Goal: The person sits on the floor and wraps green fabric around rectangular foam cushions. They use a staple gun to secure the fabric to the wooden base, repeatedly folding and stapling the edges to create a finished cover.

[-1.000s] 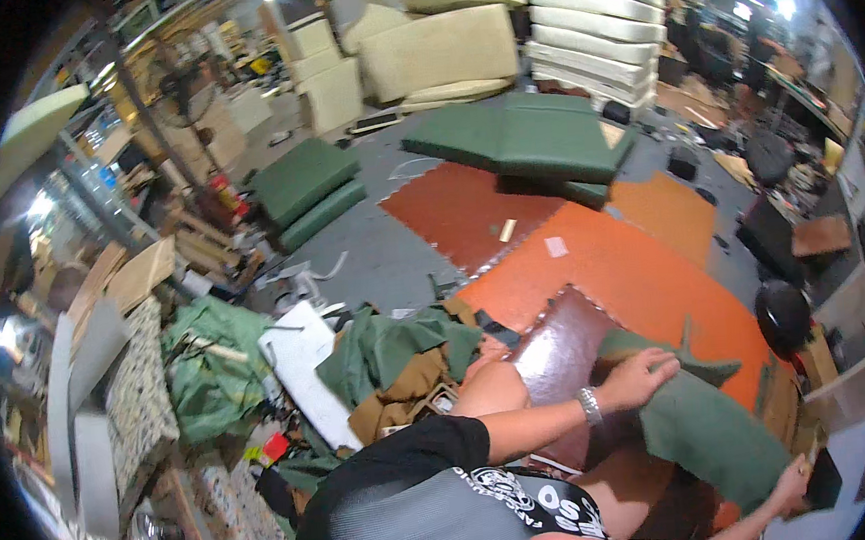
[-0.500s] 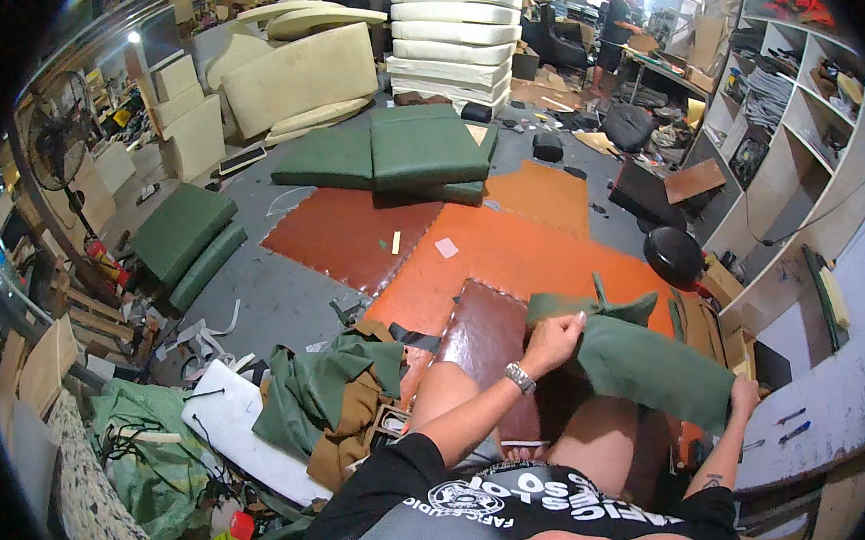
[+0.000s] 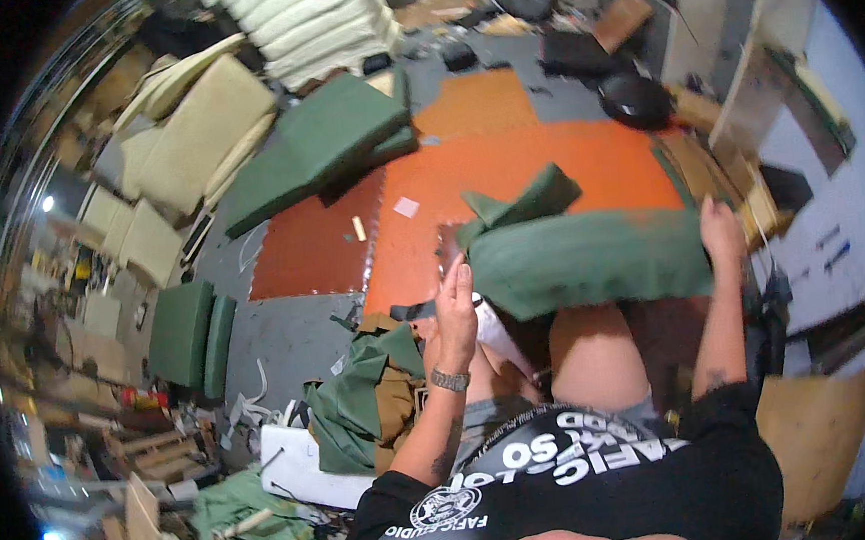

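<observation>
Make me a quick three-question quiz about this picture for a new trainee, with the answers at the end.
1. What stretches between the person's left hand and right hand?
2. True or false: the wristwatch is on the left wrist.
3. What colour is the floor sheet directly under the small pink scrap?
A. Dark brown
B. Orange
C. Green

Key
1. A green upholstery piece, its right end gripped by the right hand.
2. True.
3. B.
</observation>
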Demonstrator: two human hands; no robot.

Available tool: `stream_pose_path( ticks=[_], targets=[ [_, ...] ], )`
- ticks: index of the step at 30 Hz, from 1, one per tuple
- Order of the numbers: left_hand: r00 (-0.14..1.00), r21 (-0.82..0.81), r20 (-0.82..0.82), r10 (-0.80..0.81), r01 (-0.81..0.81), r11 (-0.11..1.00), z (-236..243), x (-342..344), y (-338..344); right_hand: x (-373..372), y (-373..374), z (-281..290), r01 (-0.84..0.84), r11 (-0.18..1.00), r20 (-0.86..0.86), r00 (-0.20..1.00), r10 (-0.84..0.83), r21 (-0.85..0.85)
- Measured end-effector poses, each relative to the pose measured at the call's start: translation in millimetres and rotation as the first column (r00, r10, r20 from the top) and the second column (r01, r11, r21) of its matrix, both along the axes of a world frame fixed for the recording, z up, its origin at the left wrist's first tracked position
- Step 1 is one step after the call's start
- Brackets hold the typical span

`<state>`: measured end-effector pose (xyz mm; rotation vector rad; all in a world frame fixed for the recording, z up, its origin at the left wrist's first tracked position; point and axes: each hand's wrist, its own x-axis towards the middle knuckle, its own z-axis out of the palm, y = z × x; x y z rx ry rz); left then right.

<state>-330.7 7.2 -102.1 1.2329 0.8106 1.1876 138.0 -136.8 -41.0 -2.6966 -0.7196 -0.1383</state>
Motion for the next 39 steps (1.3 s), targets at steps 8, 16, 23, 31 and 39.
stream_pose_path(
  ticks=[8, 16, 23, 31, 39],
  targets=[
    [0.824, 0.388, -0.540, 0.170, 0.065, 0.919, -2, 39, -12, -16, 13, 5, 0.138, 0.946, 0.012, 0.989, -0.148, 0.293],
    [0.723, 0.480, -0.640, 0.260, 0.111, 0.870, 5, 34, 4, -40, 30, 8, -0.152, 0.958, 0.299, 0.951, 0.075, 0.245],
    [0.672, -0.353, -0.676, -0.303, 0.066, 0.933, -15, -9, 28, -157, 28, -5, -0.604, 0.796, 0.305, 0.765, 0.567, 0.035],
    [0.819, 0.354, -0.495, 0.289, -0.114, 0.928, 47, 18, 22, -235, -20, 2, -0.829, 0.051, 0.223, 0.208, 0.952, 0.556],
    [0.401, 0.540, -0.841, 0.362, 0.619, 0.570, 82, 129, -43, -162, -28, -9, -0.780, 0.625, 0.208, 0.615, 0.761, 0.017]
  ],
)
